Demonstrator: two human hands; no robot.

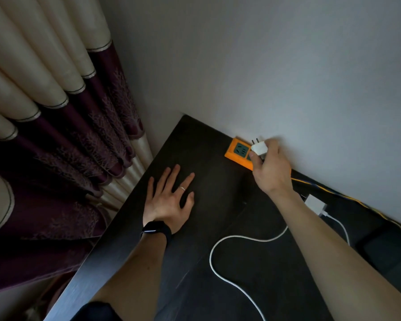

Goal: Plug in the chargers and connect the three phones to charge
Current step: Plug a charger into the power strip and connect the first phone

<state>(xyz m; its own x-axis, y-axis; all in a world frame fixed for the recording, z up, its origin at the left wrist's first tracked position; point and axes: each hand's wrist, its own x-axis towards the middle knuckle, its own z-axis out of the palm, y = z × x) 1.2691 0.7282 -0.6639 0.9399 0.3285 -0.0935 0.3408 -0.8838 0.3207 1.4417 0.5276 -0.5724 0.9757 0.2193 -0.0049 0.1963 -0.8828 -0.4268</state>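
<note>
My right hand [271,167] grips a white charger plug [259,148] just above the orange power strip [237,154] that lies against the wall; the plug's two prongs point up and away from the strip. My left hand [171,200] rests flat on the dark table [218,228], fingers spread, left of the strip. A white cable [218,269] loops across the table under my right arm. A second white charger [315,205] with its cable lies on the table to the right. A dark phone [384,251] lies at the right edge, dim and partly hidden.
The table sits in a corner, the white wall [287,66] behind it. Cream and purple curtains [67,123] hang to the left past the table's edge. The strip's yellow cord [333,193] runs along the wall to the right.
</note>
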